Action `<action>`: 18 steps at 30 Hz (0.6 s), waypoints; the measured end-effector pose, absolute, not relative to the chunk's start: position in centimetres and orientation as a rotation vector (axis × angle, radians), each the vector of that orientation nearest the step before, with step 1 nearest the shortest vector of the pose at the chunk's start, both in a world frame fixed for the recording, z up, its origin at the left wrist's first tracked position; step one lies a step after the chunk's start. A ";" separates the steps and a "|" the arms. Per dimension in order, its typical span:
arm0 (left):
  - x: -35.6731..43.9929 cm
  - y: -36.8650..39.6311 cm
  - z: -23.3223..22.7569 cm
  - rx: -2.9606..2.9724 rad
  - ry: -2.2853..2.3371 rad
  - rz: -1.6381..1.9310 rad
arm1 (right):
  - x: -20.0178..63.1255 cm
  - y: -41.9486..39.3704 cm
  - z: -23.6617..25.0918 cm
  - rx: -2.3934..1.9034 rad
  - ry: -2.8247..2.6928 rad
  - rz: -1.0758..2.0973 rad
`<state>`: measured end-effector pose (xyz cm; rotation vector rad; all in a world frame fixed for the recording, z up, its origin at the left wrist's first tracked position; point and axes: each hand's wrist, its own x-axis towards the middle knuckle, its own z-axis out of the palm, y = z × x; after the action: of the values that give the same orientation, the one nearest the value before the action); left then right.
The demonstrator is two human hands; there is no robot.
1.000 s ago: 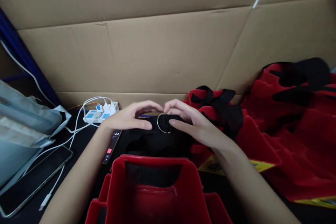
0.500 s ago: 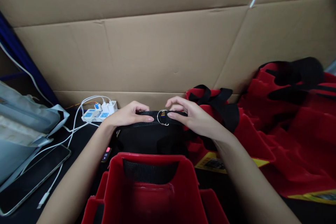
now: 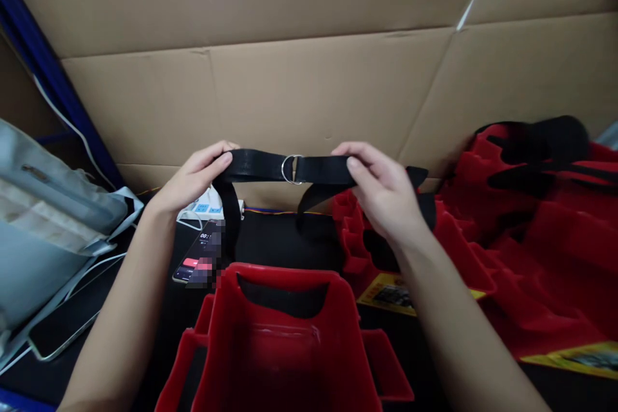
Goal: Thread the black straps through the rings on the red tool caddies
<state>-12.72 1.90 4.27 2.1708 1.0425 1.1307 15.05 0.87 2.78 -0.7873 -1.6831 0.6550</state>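
Observation:
A black webbing strap [image 3: 258, 165] is stretched level between my hands, with a metal D-ring pair [image 3: 290, 169] near its middle. My left hand [image 3: 200, 174] pinches the strap's left part between thumb and fingers, and a length hangs below it. On the other side, my right hand [image 3: 379, 187] pinches the right part, with a loose black tail drooping beneath. Below the strap stands a red plastic bin [image 3: 284, 277] with a handle slot in its back wall and smaller side compartments. The strap's lower ends are partly hidden behind this bin.
More red bins [image 3: 545, 257] with black straps stand at the right. A lit phone [image 3: 197, 254] lies beside a white power strip [image 3: 205, 206] at left. Another phone [image 3: 72, 315] lies by a grey bag [image 3: 43, 225]. Cardboard [image 3: 313, 96] walls off the back.
Both hands have risen and moved apart, pulling the strap up and taut above the red bin. The D-rings rose with it. The view has shifted slightly, and the lit phone now shows more fully.

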 end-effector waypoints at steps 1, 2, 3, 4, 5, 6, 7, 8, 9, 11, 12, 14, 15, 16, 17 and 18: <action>-12.4 0.7 5.4 2.182 0.924 1.199 | 14.9 -0.5 3.8 -0.678 -1.664 0.703; -12.0 -0.7 6.5 2.214 0.825 1.209 | 14.7 -2.0 4.7 -0.560 -1.662 0.733; -11.6 -2.2 7.6 2.283 0.759 1.160 | 14.7 -3.6 5.5 -0.454 -1.685 0.743; -11.2 -3.8 8.6 2.380 0.736 1.057 | 14.7 -5.2 6.0 -0.377 -1.768 0.756; -10.8 -5.3 9.3 2.497 0.751 0.890 | 14.8 -6.8 6.2 -0.324 -1.881 0.773; -10.4 -6.7 9.7 2.619 0.773 0.710 | 14.9 -8.1 6.1 -0.309 -1.979 0.785; -9.9 -8.0 9.7 2.738 0.788 0.527 | 14.9 -9.1 5.8 -0.288 -2.122 0.787; -9.4 -9.1 9.5 2.839 0.782 0.354 | 15.0 -9.9 5.3 -0.267 -2.277 0.783; -8.8 -10.0 8.9 2.924 0.761 0.220 | 15.0 -10.4 4.7 -0.254 -2.440 0.776; -8.0 -11.3 7.1 3.044 0.703 0.092 | 15.2 -10.9 3.6 -0.281 -2.731 0.784; -7.8 -11.8 6.1 3.080 0.679 0.089 | 15.4 -11.0 3.2 -0.336 -2.807 0.802; -8.2 -12.7 4.6 3.114 0.670 0.174 | 15.9 -11.2 2.8 -0.450 -2.824 0.869; -8.7 -13.0 4.1 3.106 0.710 0.263 | 16.2 -11.2 2.8 -0.488 -2.770 0.891; -9.4 -13.2 3.8 3.070 0.792 0.390 | 16.5 -11.2 2.9 -0.514 -2.687 0.897; -10.2 -13.3 3.7 2.995 0.927 0.553 | 16.7 -11.1 3.1 -0.554 -2.583 0.879; -11.0 -13.2 3.7 2.871 1.101 0.713 | 16.9 -10.9 3.3 -0.626 -2.470 0.840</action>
<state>-11.00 -13.23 3.68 2.8712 1.1014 0.7126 16.92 -10.86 3.26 -0.6256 -2.4702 0.8404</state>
